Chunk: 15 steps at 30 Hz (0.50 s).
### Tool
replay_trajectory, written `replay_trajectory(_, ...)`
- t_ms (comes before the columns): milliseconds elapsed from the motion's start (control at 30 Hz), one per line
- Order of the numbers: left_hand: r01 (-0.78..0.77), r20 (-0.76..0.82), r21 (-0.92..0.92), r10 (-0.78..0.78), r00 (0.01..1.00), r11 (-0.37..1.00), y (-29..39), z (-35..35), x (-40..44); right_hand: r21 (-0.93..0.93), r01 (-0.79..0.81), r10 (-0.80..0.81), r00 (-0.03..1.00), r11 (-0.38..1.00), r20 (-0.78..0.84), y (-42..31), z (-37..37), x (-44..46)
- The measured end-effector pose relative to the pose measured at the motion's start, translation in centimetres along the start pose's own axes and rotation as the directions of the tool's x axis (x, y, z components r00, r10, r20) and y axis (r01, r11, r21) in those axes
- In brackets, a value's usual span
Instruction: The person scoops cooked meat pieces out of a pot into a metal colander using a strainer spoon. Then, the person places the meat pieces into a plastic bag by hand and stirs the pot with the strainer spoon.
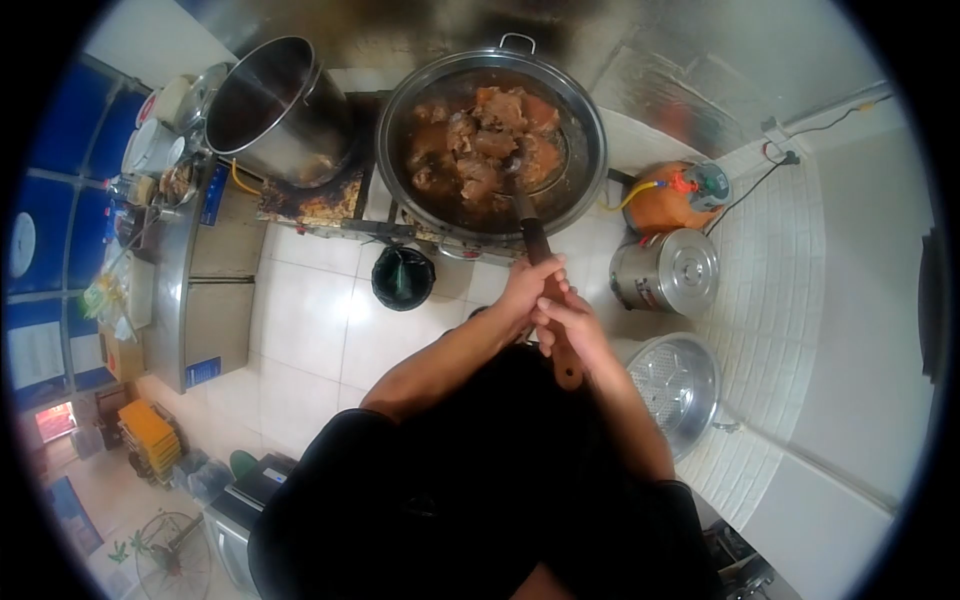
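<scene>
A long wooden handle [536, 240] runs down from a wide metal skimmer [550, 182], whose curved rim shows among the meat. My left hand [527, 292] is wrapped round the handle on the side nearer the pot. Lower down, close to the handle's end, my right hand [572, 326] grips it too. Large brown chunks of meat [495, 143] lie on and around the skimmer in dark broth. They are in a wide steel pot [392, 185] on the stove. How much of the skimmer is under the broth is hidden.
A tall steel stockpot [330, 135] stands left on the grimy stove [310, 200]. A lined black bin [403, 277] sits below. An orange gas cylinder [655, 208], lidded steel pot [688, 270] and perforated steamer pot [675, 385] line the right. A steel counter [215, 290] is left.
</scene>
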<state>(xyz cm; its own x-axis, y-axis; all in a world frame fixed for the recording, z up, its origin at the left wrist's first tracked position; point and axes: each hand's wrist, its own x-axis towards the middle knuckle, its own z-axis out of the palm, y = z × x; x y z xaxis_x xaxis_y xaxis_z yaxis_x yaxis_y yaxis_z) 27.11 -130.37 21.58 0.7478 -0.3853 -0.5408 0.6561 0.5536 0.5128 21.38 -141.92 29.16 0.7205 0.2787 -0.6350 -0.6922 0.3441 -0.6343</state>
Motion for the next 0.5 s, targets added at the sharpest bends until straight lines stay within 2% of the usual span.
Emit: replay_trajectory(500, 0.011, 0.015, 0.012, -0.011, 1.0, 1.0, -0.18, 0.34, -0.88, 0.043, 0.02, -0.021, 0.999, 0.999, 0.035, 1.0, -0.46, -0.67)
